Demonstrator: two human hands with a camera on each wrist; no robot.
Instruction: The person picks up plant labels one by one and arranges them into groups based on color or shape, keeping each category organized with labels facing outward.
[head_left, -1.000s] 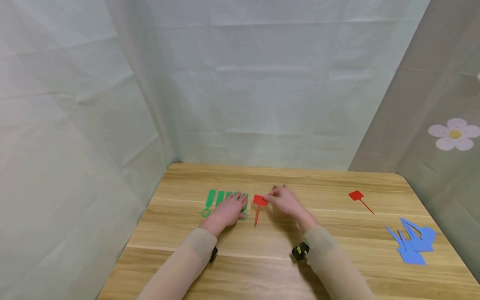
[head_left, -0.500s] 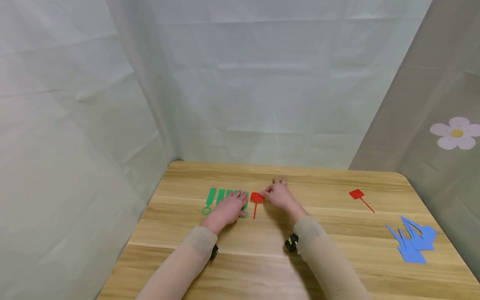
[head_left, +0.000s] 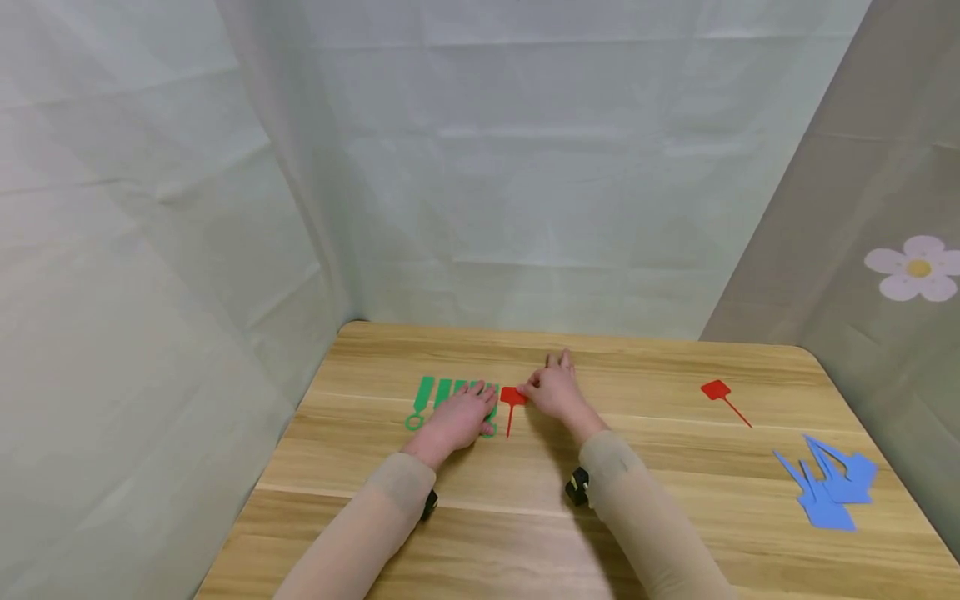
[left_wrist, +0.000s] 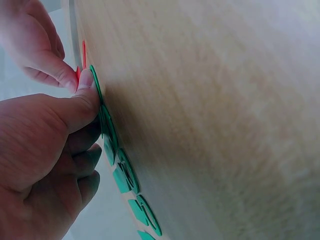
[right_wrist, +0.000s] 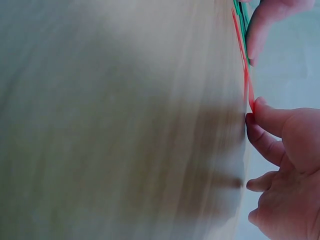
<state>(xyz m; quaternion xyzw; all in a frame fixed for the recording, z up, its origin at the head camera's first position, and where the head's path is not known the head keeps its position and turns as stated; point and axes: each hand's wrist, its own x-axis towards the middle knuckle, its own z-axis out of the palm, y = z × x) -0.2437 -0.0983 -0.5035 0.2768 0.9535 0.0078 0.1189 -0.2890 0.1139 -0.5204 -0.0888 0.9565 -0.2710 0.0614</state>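
A row of green plastic tags (head_left: 427, 396) lies on the wooden table (head_left: 660, 517), with my left hand (head_left: 467, 410) resting flat over its right part. In the left wrist view the thumb (left_wrist: 82, 102) presses on the green tags (left_wrist: 120, 172). Just right of that row lies a red tag (head_left: 512, 398), its stem pointing toward me. My right hand (head_left: 529, 389) pinches the tag's head with thumb and forefinger. The right wrist view shows the same hold on the red tag (right_wrist: 244, 75), with the green tags (right_wrist: 241, 12) just beyond.
A second red tag (head_left: 718, 392) lies at the table's right. Several blue tags (head_left: 825, 487) are piled near the right edge. Pale cloth walls close in the left, back and right sides, and a flower (head_left: 917, 268) is on the right wall.
My right hand has slid the red tag a little to the left, up against the green row. The left hand has stayed on the green tags.
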